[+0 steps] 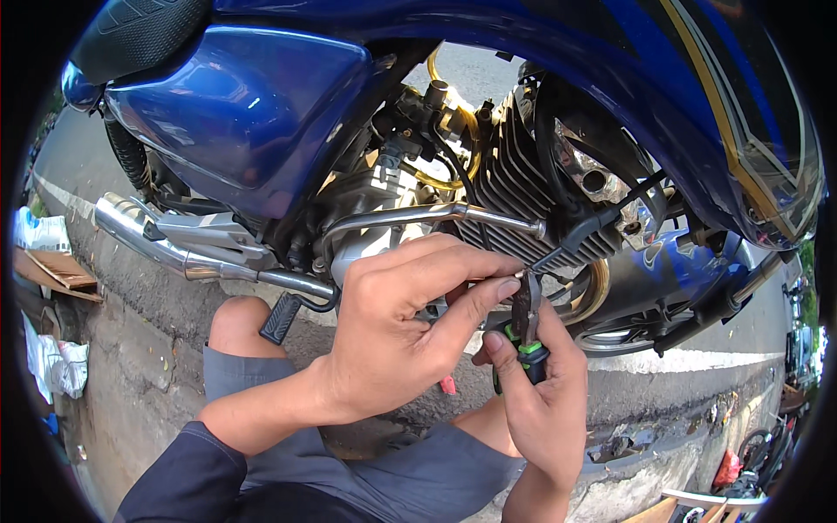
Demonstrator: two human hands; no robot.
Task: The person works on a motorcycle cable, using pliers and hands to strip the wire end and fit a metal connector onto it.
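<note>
**Pliers Work on a Small Piece Beside the Motorcycle Engine**

Reference: clock face centred on the view, 12 at the top.

1. Left hand (392, 322): at 6 o'clock, close to centre. Thumb and index finger are pinched together on a small piece (520, 274) at 3 o'clock; most of the piece is covered.

2. Right hand (551, 383): between 4 and 5 o'clock. Fingers are wrapped around the green-and-black handles of the pliers (526, 309), whose nose points to 12 and meets the left fingertips. Whether the jaws bite on the piece cannot be told.

3. Progress: both hands and the tool are positioned at the piece, so set-up appears complete. The work itself appears under way and unfinished, since the piece remains in the fingers. Its final condition cannot be judged.

4. Black cable (582, 235): just beyond the fingertips, running toward 2 o'clock. Any connection to the piece is hidden.

5. Beyond the hands: chrome lever (401, 215) near 12; finned cylinder (506, 174), exposed, between 1 and 2; blue side panel (244, 113) at 10.

6. Farthest: white bag (68, 368) at 8 o'clock, near the rim.
</note>
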